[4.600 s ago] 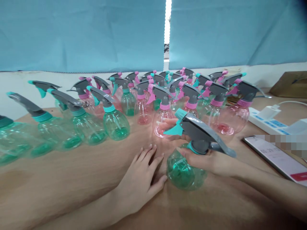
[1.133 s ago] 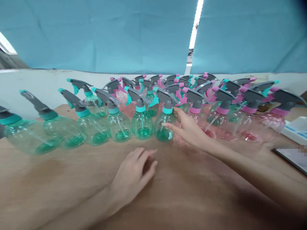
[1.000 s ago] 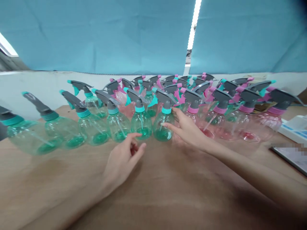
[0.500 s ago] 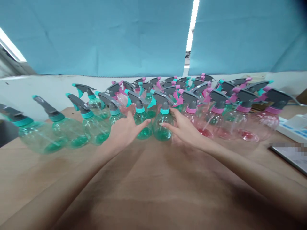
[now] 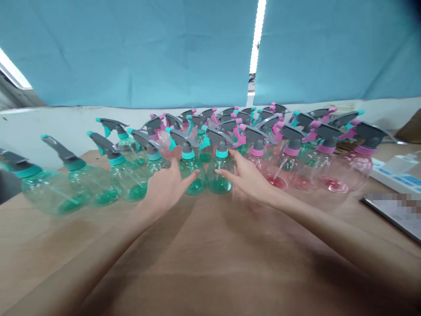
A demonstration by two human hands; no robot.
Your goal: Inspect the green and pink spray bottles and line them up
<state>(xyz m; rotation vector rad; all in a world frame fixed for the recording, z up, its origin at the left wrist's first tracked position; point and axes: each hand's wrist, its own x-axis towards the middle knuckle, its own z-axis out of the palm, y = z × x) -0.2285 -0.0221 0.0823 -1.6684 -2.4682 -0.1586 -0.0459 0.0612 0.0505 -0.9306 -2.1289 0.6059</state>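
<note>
My left hand (image 5: 163,186) is curved round the left side of a clear green spray bottle (image 5: 194,183), its thumb across the front and its other fingers partly hidden. With the thumb in front and the fingers behind, my right hand (image 5: 251,177) grips the right side of a neighbouring green spray bottle (image 5: 219,183). Both bottles stand upright on the table, with turquoise collars and grey trigger heads. More green bottles (image 5: 128,180) line up to the left of my hands. Pink-collared spray bottles (image 5: 304,169) stand to the right.
Several more spray bottles (image 5: 276,107) crowd behind the front row. On the right of the wooden table (image 5: 204,254) lie a flat dark-edged object (image 5: 394,215) and a white-and-blue box (image 5: 394,173). A blue sheet (image 5: 148,52) hangs behind, above a white wall.
The whole view has shifted slightly, so the bottles and table items appear a little further left. Both hands stay at the same two green bottles in much the same pose.
</note>
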